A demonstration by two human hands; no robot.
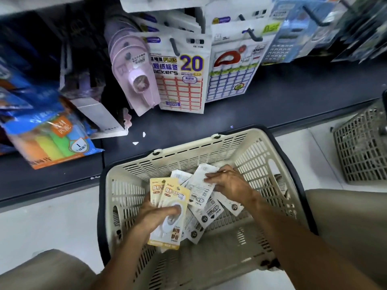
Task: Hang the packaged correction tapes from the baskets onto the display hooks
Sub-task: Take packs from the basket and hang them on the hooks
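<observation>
Left hand (pixel 156 216) grips yellow carded correction-tape packs (pixel 174 203); right hand (pixel 228 183) pinches a white pack (pixel 201 181) over the beige slotted plastic basket (pixel 209 147).

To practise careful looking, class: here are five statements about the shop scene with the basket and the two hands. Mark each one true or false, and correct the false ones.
1. The left hand holds yellow packs. True.
2. The right hand is up at a display hook. False: it is inside the cream basket, on a white pack.
3. The packs in the basket all lie face up. False: several show their white printed backs.
4. Pink tapes hang to the left of the "20" sticker pack. True.
5. A second, grey basket stands to the right. True.
</observation>
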